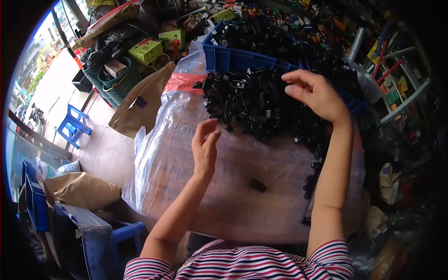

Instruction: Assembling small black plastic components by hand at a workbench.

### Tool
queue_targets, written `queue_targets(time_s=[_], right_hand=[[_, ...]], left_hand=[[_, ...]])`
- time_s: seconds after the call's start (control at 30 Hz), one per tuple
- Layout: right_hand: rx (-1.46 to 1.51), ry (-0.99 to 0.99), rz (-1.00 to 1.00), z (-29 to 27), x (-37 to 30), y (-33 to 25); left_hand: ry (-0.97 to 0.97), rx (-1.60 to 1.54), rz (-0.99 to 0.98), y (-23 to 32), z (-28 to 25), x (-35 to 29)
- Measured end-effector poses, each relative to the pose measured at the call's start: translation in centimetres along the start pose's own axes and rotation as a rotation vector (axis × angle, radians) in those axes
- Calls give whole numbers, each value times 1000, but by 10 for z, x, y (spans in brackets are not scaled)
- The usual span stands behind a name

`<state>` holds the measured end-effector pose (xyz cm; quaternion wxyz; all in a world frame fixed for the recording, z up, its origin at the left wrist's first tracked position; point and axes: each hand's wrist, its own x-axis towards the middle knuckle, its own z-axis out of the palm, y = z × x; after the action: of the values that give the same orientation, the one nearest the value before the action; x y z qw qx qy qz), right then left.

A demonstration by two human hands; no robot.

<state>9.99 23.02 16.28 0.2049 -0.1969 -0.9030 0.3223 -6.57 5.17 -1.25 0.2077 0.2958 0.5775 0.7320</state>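
My left hand (204, 149) hovers over the plastic-covered table, left of a heap of small black plastic parts (261, 105). Its fingers are loosely bent, with the thumb apart, and nothing shows in them. Over the right side of the heap, my right hand (322, 97) is held up with fingers stretched to the left and the thumb apart; I see nothing in it. A single black part (257, 185), slightly blurred, is between my forearms, apart from the heap. What exactly the black parts are is too small to tell.
Behind the heap stands a blue crate (228, 59) full of similar parts. A dark flat device (308, 212) lies partly behind my right forearm. On the left are a brown paper sack (144, 100), stacked baskets (105, 84) and a blue stool (73, 126); metal racking (410, 100) is at right.
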Motion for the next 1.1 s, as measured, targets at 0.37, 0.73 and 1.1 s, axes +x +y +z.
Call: queue_targets(time_s=[0.37, 0.73, 1.1], right_hand=[[-283, 20, 33, 163, -200, -2], [-126, 247, -6, 169, -210, 19], [-124, 256, -4, 169, -213, 13]], left_hand=[[-377, 961, 468, -32, 40, 102], [-410, 783, 688, 24, 125, 106], [-766, 1002, 785, -19, 106, 85]])
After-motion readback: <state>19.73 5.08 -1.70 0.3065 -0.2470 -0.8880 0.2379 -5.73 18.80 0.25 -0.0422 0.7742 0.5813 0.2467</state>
